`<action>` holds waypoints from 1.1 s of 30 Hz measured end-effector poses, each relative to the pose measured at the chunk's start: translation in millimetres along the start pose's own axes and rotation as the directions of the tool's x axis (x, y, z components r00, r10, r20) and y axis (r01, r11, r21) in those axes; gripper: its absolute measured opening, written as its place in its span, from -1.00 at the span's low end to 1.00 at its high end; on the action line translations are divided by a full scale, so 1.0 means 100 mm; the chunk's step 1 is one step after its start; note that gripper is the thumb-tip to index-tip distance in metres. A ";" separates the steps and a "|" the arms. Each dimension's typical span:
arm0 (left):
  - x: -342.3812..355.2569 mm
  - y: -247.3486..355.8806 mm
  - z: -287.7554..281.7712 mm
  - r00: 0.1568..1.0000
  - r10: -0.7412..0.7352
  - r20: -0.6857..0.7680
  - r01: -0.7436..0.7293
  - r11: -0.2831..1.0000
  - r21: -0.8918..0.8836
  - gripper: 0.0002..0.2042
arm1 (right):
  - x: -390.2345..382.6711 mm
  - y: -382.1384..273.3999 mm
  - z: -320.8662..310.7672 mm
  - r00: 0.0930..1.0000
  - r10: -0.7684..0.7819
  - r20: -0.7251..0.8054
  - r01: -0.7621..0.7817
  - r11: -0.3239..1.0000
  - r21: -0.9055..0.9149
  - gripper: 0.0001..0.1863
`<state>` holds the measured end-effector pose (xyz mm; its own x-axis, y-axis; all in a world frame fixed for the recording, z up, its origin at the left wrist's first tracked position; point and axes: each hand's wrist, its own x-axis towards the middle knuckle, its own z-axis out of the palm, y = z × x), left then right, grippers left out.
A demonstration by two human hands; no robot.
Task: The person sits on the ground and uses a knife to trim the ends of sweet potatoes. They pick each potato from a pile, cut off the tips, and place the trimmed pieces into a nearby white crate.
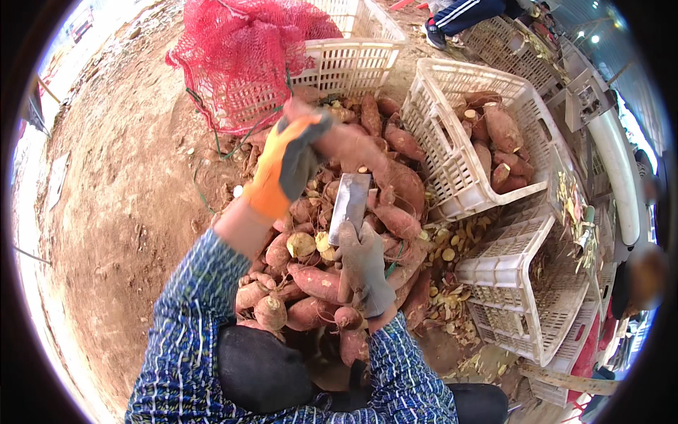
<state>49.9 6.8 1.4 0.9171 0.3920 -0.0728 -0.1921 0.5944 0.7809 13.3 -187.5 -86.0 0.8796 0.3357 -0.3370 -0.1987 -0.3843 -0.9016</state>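
My left hand (293,162), in an orange and dark grey work glove, is closed around a long sweet potato (353,147) that is smeared by motion. It is raised over the pile. Gripped in my right hand (367,272), which wears a grey glove, is a broad-bladed knife (349,201). Its blade points away from me, just below the sweet potato; the handle is mostly hidden. Beneath both hands lies a heap of reddish sweet potatoes (318,283), with rootlets on many. Two near the knife show pale cut ends (301,245).
A white plastic crate (459,169) on the right holds several trimmed sweet potatoes (503,131). Another crate (353,63) stands at the far side, draped with red mesh netting (240,56). Crates (505,283) stand tilted at right beside cut scraps (452,311). A person's leg (466,15) shows far right.
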 end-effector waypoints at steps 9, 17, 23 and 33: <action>0.47 -0.09 1.36 0.878 0.029 0.478 -0.250 0.880 0.405 -0.62 | -0.28 -0.69 -0.81 0.866 0.002 -0.501 0.289 0.814 0.504 -0.68; -0.11 -1.44 0.44 0.451 -0.427 0.784 -0.887 -0.115 0.447 -0.41 | -0.42 -0.76 -1.24 0.757 0.035 -0.653 0.336 0.835 0.435 -0.64; 0.08 -0.81 0.58 0.818 -0.390 0.423 0.088 0.811 0.578 -0.64 | -0.36 -0.65 -1.25 0.884 -0.033 -0.466 0.205 0.924 0.324 -0.73; -0.11 -0.13 0.38 0.949 -0.171 0.267 -0.293 -0.152 0.944 -0.43 | -0.08 -0.67 -0.57 0.803 -0.581 -0.129 0.365 0.653 -0.664 -0.73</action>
<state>55.1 -31.9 15.4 0.9958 0.0832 -0.0369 0.0907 -0.8682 0.4879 44.4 -213.1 -7.9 0.8781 0.3820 0.2882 0.4785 -0.6989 -0.5315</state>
